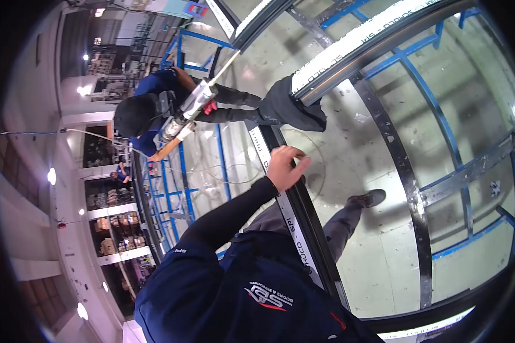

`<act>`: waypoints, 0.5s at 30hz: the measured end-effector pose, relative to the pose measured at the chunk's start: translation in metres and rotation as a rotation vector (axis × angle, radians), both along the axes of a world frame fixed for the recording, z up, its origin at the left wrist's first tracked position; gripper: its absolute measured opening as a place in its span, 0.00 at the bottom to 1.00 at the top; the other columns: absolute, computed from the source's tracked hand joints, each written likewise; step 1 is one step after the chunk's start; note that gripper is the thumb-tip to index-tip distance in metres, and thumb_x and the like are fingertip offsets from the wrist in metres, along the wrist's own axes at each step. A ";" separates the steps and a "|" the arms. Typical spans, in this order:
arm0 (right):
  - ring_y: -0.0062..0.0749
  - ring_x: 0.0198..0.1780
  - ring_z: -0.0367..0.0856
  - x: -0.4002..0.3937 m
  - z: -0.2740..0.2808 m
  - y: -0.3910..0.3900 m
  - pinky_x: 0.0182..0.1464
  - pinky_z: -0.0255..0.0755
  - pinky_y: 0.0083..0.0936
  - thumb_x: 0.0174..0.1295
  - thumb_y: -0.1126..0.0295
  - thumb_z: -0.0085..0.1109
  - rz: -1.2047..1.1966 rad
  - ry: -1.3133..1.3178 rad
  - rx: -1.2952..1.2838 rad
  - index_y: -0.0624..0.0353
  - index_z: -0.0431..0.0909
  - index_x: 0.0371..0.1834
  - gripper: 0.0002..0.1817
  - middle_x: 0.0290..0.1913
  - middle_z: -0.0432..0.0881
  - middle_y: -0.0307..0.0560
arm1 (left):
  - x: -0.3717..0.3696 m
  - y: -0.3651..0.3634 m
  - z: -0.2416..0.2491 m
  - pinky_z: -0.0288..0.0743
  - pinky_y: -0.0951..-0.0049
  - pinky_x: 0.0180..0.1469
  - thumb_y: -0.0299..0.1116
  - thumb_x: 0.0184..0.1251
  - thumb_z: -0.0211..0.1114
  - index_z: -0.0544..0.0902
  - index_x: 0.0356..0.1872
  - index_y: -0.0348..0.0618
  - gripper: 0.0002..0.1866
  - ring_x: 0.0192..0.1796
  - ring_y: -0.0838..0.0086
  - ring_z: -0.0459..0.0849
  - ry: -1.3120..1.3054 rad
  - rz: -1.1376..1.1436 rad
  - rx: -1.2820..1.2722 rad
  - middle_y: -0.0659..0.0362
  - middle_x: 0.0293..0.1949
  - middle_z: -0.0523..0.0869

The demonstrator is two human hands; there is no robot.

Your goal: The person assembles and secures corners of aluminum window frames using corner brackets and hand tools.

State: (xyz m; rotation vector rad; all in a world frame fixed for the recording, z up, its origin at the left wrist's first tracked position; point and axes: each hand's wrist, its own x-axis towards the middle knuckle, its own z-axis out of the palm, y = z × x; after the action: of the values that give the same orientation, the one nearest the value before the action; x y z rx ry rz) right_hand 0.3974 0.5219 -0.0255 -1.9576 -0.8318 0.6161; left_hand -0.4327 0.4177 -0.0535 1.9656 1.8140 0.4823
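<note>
My left hand (286,168) is over a long black window-frame profile (297,214) with white printed film along its side. The thumb stands apart from the bent fingers, and nothing shows between them. Whether the palm presses on the profile is hidden. My right hand is out of view. Beyond my left hand, a co-worker (154,106) in a dark cap bends over and holds a sealant gun (191,106). Its long pale nozzle (226,66) reaches the corner of another black frame (252,26).
A wide printed profile (355,48) crosses the upper right, with black cloth (294,106) at its end. Blue metal racks (432,103) stand across the floor at right. More blue racking (174,188) is at left. A distant person (121,173) is by the shelves.
</note>
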 end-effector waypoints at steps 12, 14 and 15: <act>0.40 0.65 0.73 -0.678 0.054 -0.136 0.66 0.63 0.40 0.59 0.63 0.66 0.647 0.375 0.300 0.60 0.76 0.49 0.18 0.56 0.80 0.51 | 0.048 -0.004 0.070 0.72 0.64 0.63 0.40 0.70 0.64 0.65 0.67 0.48 0.28 0.62 0.66 0.74 -1.792 0.433 -0.613 0.56 0.61 0.73; 0.44 0.64 0.74 -0.717 0.069 -0.130 0.64 0.65 0.41 0.57 0.63 0.69 0.809 0.260 0.226 0.58 0.76 0.43 0.16 0.53 0.81 0.49 | -0.025 -0.013 0.085 0.73 0.61 0.61 0.34 0.66 0.62 0.70 0.60 0.47 0.22 0.57 0.64 0.78 -1.713 0.343 -0.694 0.53 0.56 0.77; 0.46 0.63 0.74 -0.734 0.077 -0.125 0.62 0.66 0.41 0.56 0.63 0.70 0.945 0.079 0.149 0.57 0.76 0.41 0.16 0.52 0.82 0.47 | -0.057 -0.021 0.087 0.74 0.60 0.61 0.33 0.63 0.60 0.70 0.58 0.46 0.22 0.57 0.63 0.79 -1.760 0.335 -0.715 0.53 0.56 0.77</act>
State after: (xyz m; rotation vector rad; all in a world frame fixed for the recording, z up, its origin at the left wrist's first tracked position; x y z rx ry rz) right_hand -0.3369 0.3973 0.0520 -1.3118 -1.7030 1.1127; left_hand -0.4896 0.3966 0.0338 0.2477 0.7895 0.9875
